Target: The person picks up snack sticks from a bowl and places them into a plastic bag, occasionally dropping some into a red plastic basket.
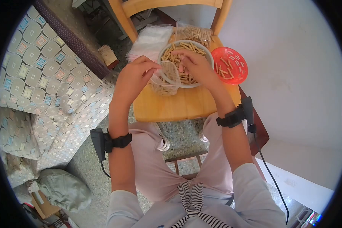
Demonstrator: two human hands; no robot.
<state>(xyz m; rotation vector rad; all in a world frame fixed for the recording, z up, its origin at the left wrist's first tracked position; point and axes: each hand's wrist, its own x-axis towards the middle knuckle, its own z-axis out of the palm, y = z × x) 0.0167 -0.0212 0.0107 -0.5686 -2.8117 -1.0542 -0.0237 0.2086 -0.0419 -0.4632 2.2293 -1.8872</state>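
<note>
A clear plastic zip bag [167, 81] with short tan sticks in it hangs at the front of a round white bowl [210, 57]. My left hand [137, 76] pinches the bag's upper left edge between thumb and fingertips. Over the bowl, my right hand [197, 67] has its fingers bent close to the bag's mouth; what it holds, if anything, I cannot make out. Many short tan sticks [190, 47] fill the bowl, partly hidden by the bag and my right hand.
A red plastic basket [242, 68] with several sticks stands right of the bowl. Behind are stacked flat plastic bags [150, 40] and a filled bag [195, 34]. All sit on a wooden chair [167, 108], its backrest at the far side. A patterned cloth [57, 72] covers furniture at left.
</note>
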